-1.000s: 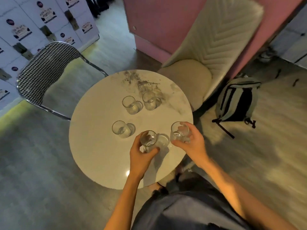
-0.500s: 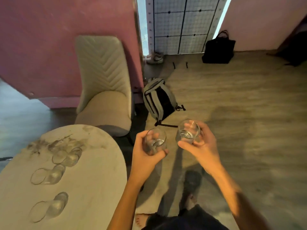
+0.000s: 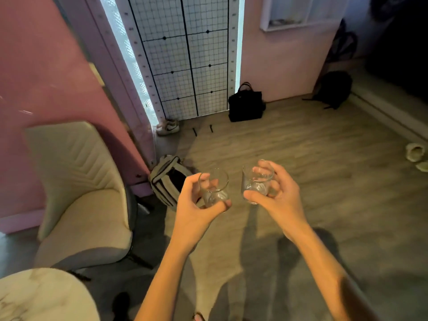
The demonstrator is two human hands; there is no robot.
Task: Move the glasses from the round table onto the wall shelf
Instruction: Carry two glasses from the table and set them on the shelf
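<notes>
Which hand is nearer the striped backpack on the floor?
Left. The left hand overlaps the striped backpack in the view; the right hand is farther right, over bare floor.

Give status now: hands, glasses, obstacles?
Left hand holds one glass; right hand holds the other glass. Both upright, carried above floor. Backpack on floor ahead-left.

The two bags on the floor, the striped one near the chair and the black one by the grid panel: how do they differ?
The striped backpack is grey-and-black; the black bag is plain black. The striped backpack lies close to the left hand, beside the cream chair; the black bag stands farther off, against the pink wall. The black bag shows upright top handles; the striped backpack shows none. Both rest on the wooden floor.
</notes>
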